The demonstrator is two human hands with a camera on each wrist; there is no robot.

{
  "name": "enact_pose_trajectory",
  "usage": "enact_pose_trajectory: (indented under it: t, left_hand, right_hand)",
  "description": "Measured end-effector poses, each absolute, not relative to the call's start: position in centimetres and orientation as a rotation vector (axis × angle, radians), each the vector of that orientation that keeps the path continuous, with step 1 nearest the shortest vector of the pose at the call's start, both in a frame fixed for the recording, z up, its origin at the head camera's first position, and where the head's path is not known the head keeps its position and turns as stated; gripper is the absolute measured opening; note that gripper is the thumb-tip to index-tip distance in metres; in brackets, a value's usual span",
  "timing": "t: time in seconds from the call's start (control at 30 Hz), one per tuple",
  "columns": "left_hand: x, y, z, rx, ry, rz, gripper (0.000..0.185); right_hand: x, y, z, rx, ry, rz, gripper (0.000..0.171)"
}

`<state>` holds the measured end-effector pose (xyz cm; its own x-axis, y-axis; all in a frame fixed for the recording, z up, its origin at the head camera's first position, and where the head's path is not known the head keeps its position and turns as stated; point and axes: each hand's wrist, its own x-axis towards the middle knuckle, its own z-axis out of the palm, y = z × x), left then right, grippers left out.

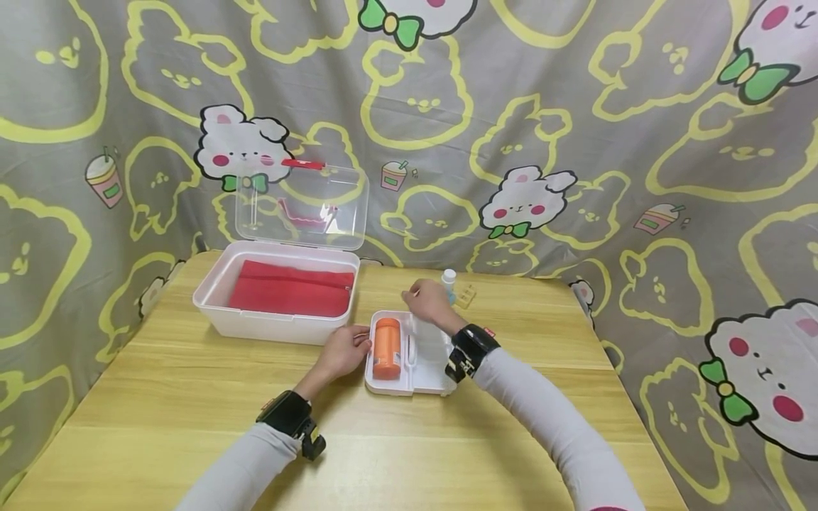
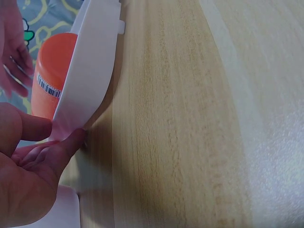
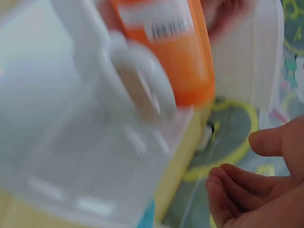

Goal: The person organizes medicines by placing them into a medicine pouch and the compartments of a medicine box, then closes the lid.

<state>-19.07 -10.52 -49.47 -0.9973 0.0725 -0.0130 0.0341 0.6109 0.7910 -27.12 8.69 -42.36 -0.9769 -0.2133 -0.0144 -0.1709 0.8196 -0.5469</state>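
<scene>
White tray (image 1: 391,387) on the table (image 1: 192,426), orange bottle (image 1: 386,348) lying inside. Left hand (image 1: 345,351) pinches its left rim; right hand (image 1: 429,301) hovers relaxed, empty. Likely light, rigid, slick plastic; best held by the rims.

- A wooden bench (image 1: 192,397) with a pale yellow grain fills the lower part of the view, its top evenly lit.
- Behind the bench hangs a grey curtain (image 1: 575,106), covering all the backdrop above and to both sides of it.
- The curtain is printed with yellow rabbit outlines, white rabbits wearing green bows, and small drink cups.
- The cloth falls in soft folds past the bench's far corners.
</scene>
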Motion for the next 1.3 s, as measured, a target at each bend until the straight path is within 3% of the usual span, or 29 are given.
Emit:
enact_pose_trajectory:
  t: [0.27,0.7,1.3]
  left_hand:
    - [-19.1,-10.5,-49.6,0.076,2.760,1.375,0.035]
    - [-19.3,-10.7,-49.7,0.093,2.774,1.354,0.035]
    - [-19.3,-10.8,-49.7,0.093,2.782,1.342,0.035]
  right_hand:
    - [-30.4,12.6,-41.8,-0.197,3.107,-0.933,0.042]
    - [-32.4,15.0,-44.7,-0.031,3.102,-0.727,0.054]
    - [-33.2,14.0,-46.5,-0.007,3.169,-0.857,0.033]
